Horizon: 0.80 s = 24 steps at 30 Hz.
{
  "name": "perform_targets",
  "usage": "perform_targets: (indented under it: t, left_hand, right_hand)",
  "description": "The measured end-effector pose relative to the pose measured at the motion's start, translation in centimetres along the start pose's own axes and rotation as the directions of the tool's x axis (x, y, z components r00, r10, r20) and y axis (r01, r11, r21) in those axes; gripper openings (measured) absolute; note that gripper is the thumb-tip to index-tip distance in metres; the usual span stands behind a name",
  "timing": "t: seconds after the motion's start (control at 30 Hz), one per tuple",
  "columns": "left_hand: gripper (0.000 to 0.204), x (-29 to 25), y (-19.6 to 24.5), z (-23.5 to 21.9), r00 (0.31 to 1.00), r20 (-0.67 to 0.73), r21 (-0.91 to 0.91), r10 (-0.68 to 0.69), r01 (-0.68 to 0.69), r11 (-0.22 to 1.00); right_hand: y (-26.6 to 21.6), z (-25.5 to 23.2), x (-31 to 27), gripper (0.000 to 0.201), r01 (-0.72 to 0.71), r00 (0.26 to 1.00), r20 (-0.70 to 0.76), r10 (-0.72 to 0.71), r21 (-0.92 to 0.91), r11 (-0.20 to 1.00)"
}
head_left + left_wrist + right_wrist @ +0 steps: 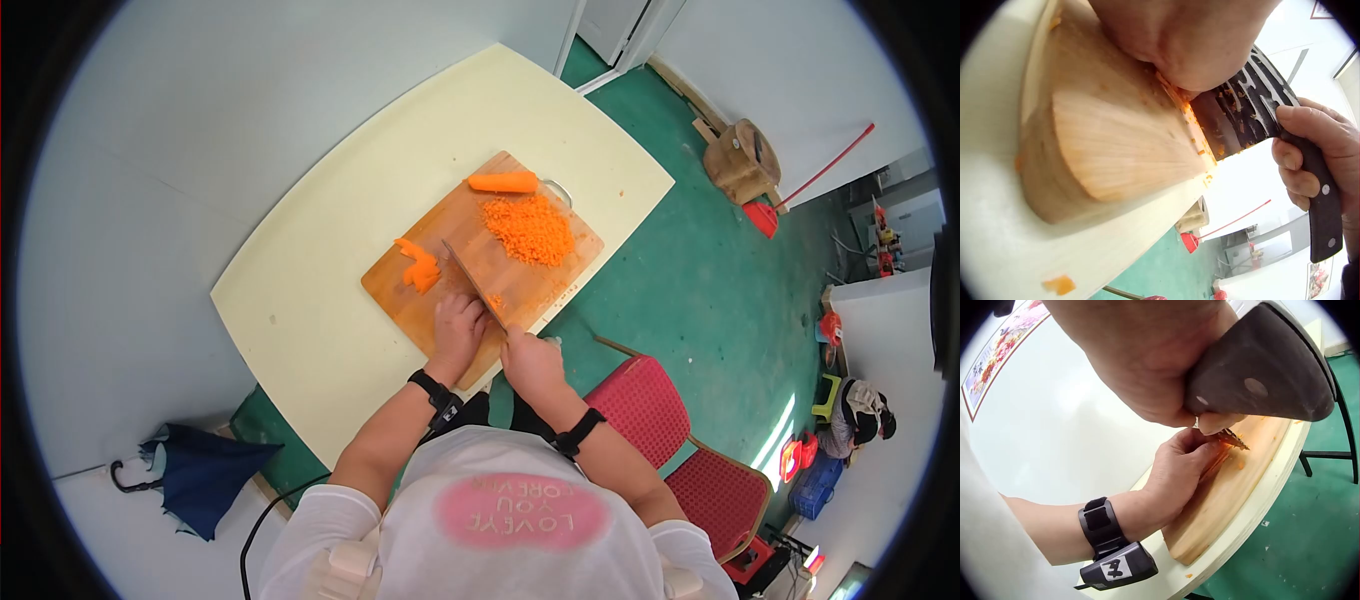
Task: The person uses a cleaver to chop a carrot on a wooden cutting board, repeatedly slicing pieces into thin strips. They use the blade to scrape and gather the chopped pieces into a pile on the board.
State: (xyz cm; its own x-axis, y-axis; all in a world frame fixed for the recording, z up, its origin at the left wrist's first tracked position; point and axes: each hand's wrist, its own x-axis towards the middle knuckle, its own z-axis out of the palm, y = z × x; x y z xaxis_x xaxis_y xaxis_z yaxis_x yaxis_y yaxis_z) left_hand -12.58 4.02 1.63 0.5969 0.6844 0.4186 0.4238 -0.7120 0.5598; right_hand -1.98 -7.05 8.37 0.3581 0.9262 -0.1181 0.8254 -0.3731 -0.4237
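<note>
My right hand (pixel 533 368) grips the black riveted handle of a kitchen knife (pixel 1316 181). The broad blade, dimpled and flecked with carrot bits, stands on edge on the wooden cutting board (pixel 425 225). Close beside the blade, the curled fingers of my left hand (pixel 458 325) hold thin carrot strips (pixel 1212 466) down on the board; the fingers partly hide them. A heap of finely diced carrot (pixel 530 230) lies on the far right of the board. Above it rests a larger carrot piece (pixel 503 182), and carrot slices (pixel 420 268) lie toward the left edge.
The board sits at the near edge of a pale yellow table (pixel 320 300). A metal ring handle (pixel 557 190) shows at the board's far side. Red chairs (pixel 640 410) stand to the right, and a blue umbrella (pixel 215 475) is at the lower left by the wall.
</note>
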Motion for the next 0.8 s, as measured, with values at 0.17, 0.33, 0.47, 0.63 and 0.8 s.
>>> perform_targets:
  t: [0.17,0.33,0.47,0.63,0.8]
  left_hand:
    - [0.015,0.0,0.2,-0.2,0.999,0.043,0.019,-0.019,0.018,1.000]
    - [0.014,0.2,0.1,0.3,0.999,-0.035,-0.023,-0.005,0.004,1.000]
    - [0.012,0.1,0.0,0.2,1.000,-0.015,-0.033,-0.001,0.000,0.999]
    - [0.012,-0.3,0.0,0.0,0.999,0.039,-0.015,-0.005,0.006,1.000]
    - [0.011,0.1,-0.1,0.3,1.000,-0.004,-0.028,0.025,-0.025,0.999]
  right_hand:
    - [-0.3,0.6,2.4,0.021,-0.009,1.000,0.020,0.010,-0.013,1.000]
    - [0.3,-0.9,1.1,0.020,0.002,1.000,-0.003,-0.002,0.049,0.999]
    - [0.1,-1.0,-0.1,0.020,0.021,1.000,-0.015,-0.021,0.058,0.998]
    - [0.1,0.5,1.2,0.022,-0.026,1.000,0.013,0.024,0.127,0.992]
    - [0.1,-0.6,2.1,0.021,-0.025,1.000,-0.008,0.026,0.141,0.990]
